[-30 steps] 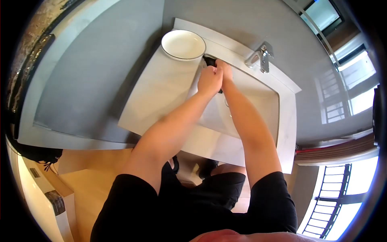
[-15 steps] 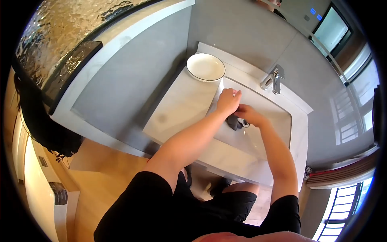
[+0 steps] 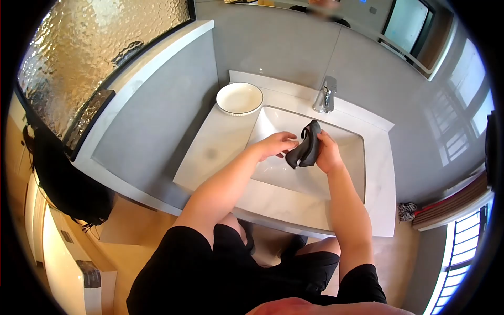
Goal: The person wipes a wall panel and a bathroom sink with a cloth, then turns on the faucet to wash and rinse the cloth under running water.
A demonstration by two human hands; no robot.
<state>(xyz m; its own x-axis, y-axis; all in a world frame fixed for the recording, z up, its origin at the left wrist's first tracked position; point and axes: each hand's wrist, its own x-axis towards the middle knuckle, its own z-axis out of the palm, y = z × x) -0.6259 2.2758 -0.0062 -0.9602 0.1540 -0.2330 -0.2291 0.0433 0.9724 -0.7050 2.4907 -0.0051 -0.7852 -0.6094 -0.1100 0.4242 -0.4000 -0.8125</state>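
Observation:
A dark grey piece of cloth [image 3: 308, 149], folded and hanging in uneven layers, is above the sink basin [image 3: 346, 157]. Its exact kind is hard to make out. My right hand [image 3: 329, 152] grips it along its right edge, thumb towards the top. My left hand [image 3: 275, 145] is just to the left of the cloth, fingers bent and apart. Nothing shows in that hand, though its fingertips come close to the cloth's left side.
A white dish with a dark rim [image 3: 239, 100] stands on the counter [image 3: 202, 152], left of the basin. The chrome faucet [image 3: 326, 94] rises behind the basin. A grey tiled wall [image 3: 273, 42] and a mirror are beyond. A dark bag [image 3: 73, 178] hangs at far left.
My hands were close together low in the basin over the dark cloth. Now the right hand holds the cloth higher and spread out, while the left has moved apart. The view has shifted.

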